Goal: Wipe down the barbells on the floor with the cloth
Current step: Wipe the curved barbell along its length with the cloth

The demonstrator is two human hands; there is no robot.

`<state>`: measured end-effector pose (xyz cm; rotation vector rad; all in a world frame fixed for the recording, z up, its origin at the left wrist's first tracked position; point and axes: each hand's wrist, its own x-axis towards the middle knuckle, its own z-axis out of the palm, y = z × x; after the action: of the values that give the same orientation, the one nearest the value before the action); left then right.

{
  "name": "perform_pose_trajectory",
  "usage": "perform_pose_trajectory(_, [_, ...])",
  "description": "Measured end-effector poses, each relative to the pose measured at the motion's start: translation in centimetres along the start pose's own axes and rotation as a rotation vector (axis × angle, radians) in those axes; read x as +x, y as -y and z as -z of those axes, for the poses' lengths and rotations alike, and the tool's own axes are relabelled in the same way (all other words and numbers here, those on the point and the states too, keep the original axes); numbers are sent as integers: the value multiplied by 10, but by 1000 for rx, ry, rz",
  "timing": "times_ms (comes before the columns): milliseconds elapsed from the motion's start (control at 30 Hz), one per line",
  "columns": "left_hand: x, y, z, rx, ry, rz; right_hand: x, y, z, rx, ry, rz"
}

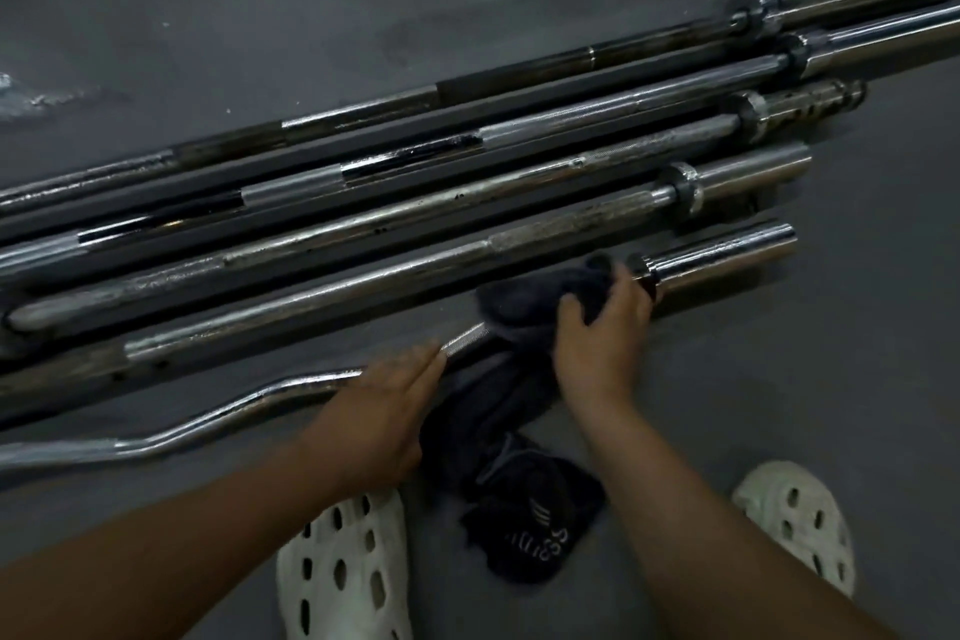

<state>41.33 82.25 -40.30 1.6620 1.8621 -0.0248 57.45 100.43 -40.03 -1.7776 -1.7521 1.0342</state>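
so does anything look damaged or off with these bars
Yes. The second bar from the far side has black patches where its finish looks worn, and the third bar shows dark rust-like specks. A pale scuff marks the floor at left. The bends in the nearest bar look deliberate.

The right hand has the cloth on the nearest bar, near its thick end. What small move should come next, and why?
Probably slide the cloth leftward along the curved bar. The right hand grips the cloth around the bar right beside the thick end, the left hand rests flat on the bar as if steadying it, and the bent stretch beyond lies uncovered.
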Motion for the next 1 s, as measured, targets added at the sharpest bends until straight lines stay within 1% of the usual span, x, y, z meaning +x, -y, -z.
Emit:
perform_pose_trajectory(33, [-3, -6, -3, 15, -22, 17, -13, 0, -7, -180, 75, 134])
perform_pose_trajectory(67, [-5, -11, -6, 30, -47, 36, -31, 5, -16, -286, 199, 231])
perform_pose_trajectory(167, [-13, -19, -9, 84, -97, 80, -64, 3, -32, -377, 621, 464])
perform_pose_trajectory(200, [-16, -18, -9, 88, -117, 99, -61, 3, -29, -396, 688, 531])
perform_pose_trajectory(233, [-21, -16, -9, 97, -125, 114, -51, -1, -24, -407, 679, 573])
perform_pose_trajectory(267, [-26, -14, -9, 112, -130, 124, -39, -7, -20, -405, 604, 569])
perform_pose_trajectory(333, [-33, -7, -12, 139, -118, 141, -31, -15, -13, -392, 405, 415])
perform_pose_trajectory(367, [-34, -5, -14, 143, -103, 141, -38, -14, -16, -419, 384, 362])
perform_pose_trajectory(400, [-35, -4, -16, 146, -93, 135, -51, -9, -21, -436, 447, 358])
perform_pose_trajectory(467, [-36, -3, -14, 142, -67, 118, -75, 2, -31, -439, 682, 444])
perform_pose_trajectory(500, [-37, -4, -10, 145, -43, 108, -81, 9, -30, -440, 753, 453])
perform_pose_trajectory(533, [-40, -3, -6, 156, -30, 99, -82, 15, -26, -432, 746, 424])
perform_pose_trajectory(600, [-49, 1, 2, 175, -51, 91, -80, 23, -12, -398, 600, 387])
perform_pose_trajectory(667, [-62, 2, 12, 190, -105, 99, -90, 29, 4, -354, 494, 423])
perform_pose_trajectory(767, [-88, -8, 31, 233, -140, 114, -118, 44, 28, -261, 436, 421])
perform_pose_trajectory(867, [-119, -22, 52, 229, -162, 103, -145, 59, 54, -178, 383, 322])
perform_pose_trajectory(1000, [-167, -35, 84, 170, -168, 72, -185, 81, 90, -176, 360, 325])
